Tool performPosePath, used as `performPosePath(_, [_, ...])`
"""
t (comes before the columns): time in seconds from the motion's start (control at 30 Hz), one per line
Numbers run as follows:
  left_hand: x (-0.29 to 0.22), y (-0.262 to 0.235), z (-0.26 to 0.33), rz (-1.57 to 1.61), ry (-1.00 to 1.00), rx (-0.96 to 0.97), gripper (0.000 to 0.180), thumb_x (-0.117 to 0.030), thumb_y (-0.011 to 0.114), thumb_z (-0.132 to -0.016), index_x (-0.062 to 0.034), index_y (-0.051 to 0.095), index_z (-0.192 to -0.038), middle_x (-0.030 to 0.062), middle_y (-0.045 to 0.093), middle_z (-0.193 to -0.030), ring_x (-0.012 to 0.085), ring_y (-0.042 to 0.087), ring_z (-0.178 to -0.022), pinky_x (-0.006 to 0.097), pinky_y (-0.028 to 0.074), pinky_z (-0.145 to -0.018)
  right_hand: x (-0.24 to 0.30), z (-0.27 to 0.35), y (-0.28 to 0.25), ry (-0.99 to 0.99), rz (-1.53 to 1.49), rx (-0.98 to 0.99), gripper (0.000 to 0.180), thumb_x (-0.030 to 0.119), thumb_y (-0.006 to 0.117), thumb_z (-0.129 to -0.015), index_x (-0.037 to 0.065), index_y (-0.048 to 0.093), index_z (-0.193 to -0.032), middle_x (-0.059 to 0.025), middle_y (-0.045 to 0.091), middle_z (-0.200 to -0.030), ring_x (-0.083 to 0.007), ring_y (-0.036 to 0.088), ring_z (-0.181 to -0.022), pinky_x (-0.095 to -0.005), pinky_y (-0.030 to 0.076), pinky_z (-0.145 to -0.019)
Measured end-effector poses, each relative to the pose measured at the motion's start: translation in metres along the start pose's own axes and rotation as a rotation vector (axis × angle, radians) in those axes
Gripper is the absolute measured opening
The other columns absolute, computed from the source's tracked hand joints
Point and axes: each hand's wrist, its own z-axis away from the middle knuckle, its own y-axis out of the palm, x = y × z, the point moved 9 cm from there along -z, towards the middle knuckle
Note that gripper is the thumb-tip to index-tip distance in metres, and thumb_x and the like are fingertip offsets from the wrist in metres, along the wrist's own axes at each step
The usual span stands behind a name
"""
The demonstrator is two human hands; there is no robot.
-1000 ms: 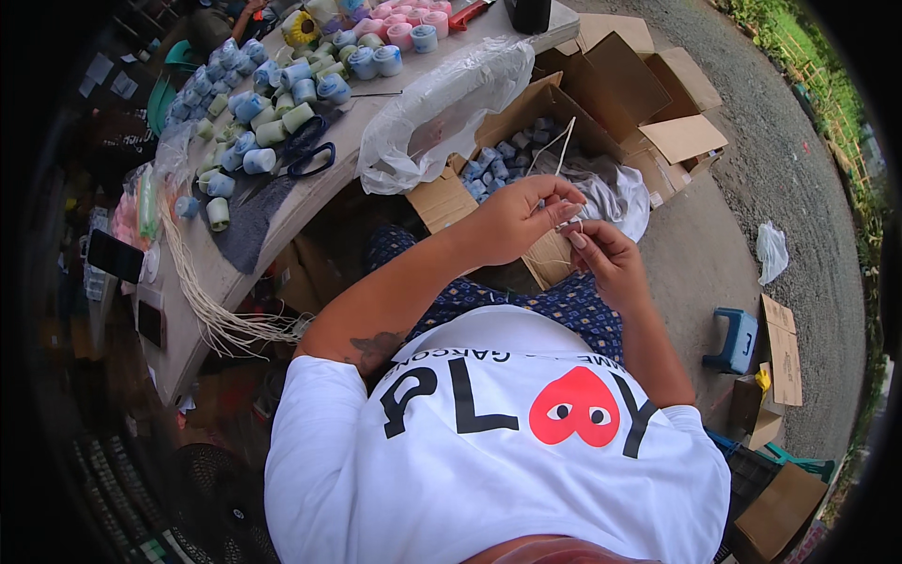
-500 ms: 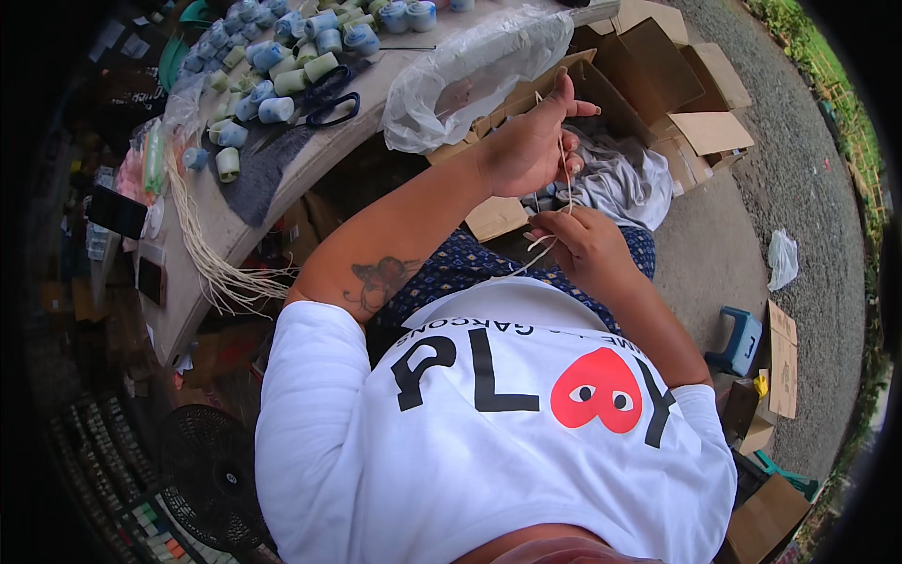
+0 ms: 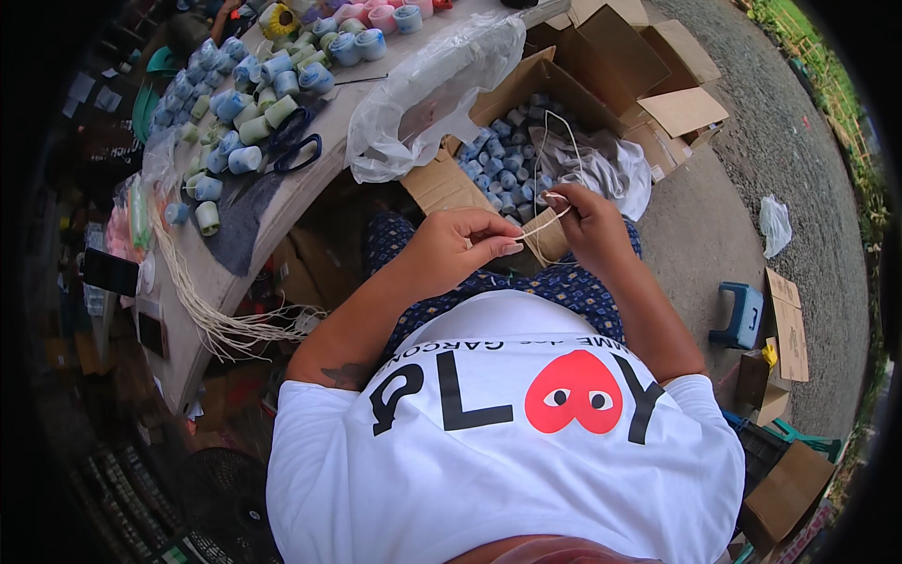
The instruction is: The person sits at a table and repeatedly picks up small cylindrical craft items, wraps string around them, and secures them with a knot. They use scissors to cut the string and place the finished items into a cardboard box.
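Left hand: the left hand (image 3: 458,246) sits at frame centre, fingers curled, thumb and forefinger pressed together on one end of the thin pale cord (image 3: 532,226).
Right hand: the right hand (image 3: 592,224) lies just right of centre, fingertips closed on the other end of the cord, near a small tan cardboard piece (image 3: 548,241) below it.
Cord: drawn in a short slanting line between the two pinches, low at the left fingers, higher at the right; from the right hand further strands loop upward over the box.
Box: an open brown cardboard box (image 3: 449,188) in the upper centre, holding small pale blue thread spools (image 3: 503,164) and a crumpled grey-white cloth (image 3: 601,164).
Bag: a clear crumpled plastic bag (image 3: 427,89) rests on the table edge, above the left hand.
Table: a grey wooden tabletop (image 3: 249,249) along the upper left carries rows of blue, green and pink yarn spools (image 3: 246,94), dark-handled scissors (image 3: 296,146) and a bundle of pale cords (image 3: 211,315) hanging over its edge.
Ground: a small blue plastic stool (image 3: 742,315) stands at right.
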Motion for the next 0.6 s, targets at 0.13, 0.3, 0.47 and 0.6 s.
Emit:
performPosePath(0.13, [0.0, -0.016, -0.012, -0.179, 0.08, -0.114, 0.015, -0.01, 0.06, -0.088, 0.002, 0.063, -0.097, 0.0022, 0.063, -0.079, 0.0057, 0.057, -0.071, 0.019, 0.046, -0.066, 0.004, 0.0, -0.005, 0.075, 0.025, 0.103, 0.026, 0.016, 0.06, -0.086, 0.008, 0.059, -0.111, -0.014, 0.064, -0.082, -0.0284, 0.064, -0.074, -0.033, 0.048, -0.066])
performPosePath(0.3, [0.006, -0.064, -0.07, 0.023, 0.125, -0.273, 0.015, -0.013, 0.058, -0.09, 0.0008, 0.063, -0.093, 0.0004, 0.061, -0.076, 0.0052, 0.055, -0.068, 0.02, 0.045, -0.064, -0.025, -0.01, -0.065, 0.165, -0.088, 0.015, 0.03, 0.021, 0.054, -0.093, 0.007, 0.055, -0.119, -0.0056, 0.06, -0.084, -0.0124, 0.054, -0.077, -0.0256, 0.044, -0.07])
performPosePath(0.47, [0.036, -0.082, -0.173, -0.26, 0.038, -0.239, 0.013, -0.012, 0.059, -0.09, -0.0015, 0.063, -0.095, 0.0003, 0.062, -0.079, 0.0048, 0.054, -0.069, 0.02, 0.045, -0.065, -0.061, -0.025, -0.184, 0.145, -0.231, -0.321, 0.026, 0.023, 0.045, -0.098, 0.005, 0.06, -0.109, 0.0065, 0.044, -0.067, -0.002, 0.033, -0.056, -0.0181, 0.03, -0.051])
performPosePath(0.6, [-0.078, -0.051, -0.222, -0.095, 0.585, -0.164, 0.014, -0.015, 0.061, -0.087, -0.0021, 0.065, -0.092, 0.0028, 0.064, -0.075, 0.0066, 0.058, -0.067, 0.022, 0.046, -0.062, -0.009, 0.023, -0.295, -0.205, -0.218, -0.803, 0.024, 0.014, 0.047, -0.096, 0.002, 0.053, -0.116, -0.0042, 0.052, -0.076, -0.0099, 0.044, -0.066, -0.0263, 0.039, -0.062])
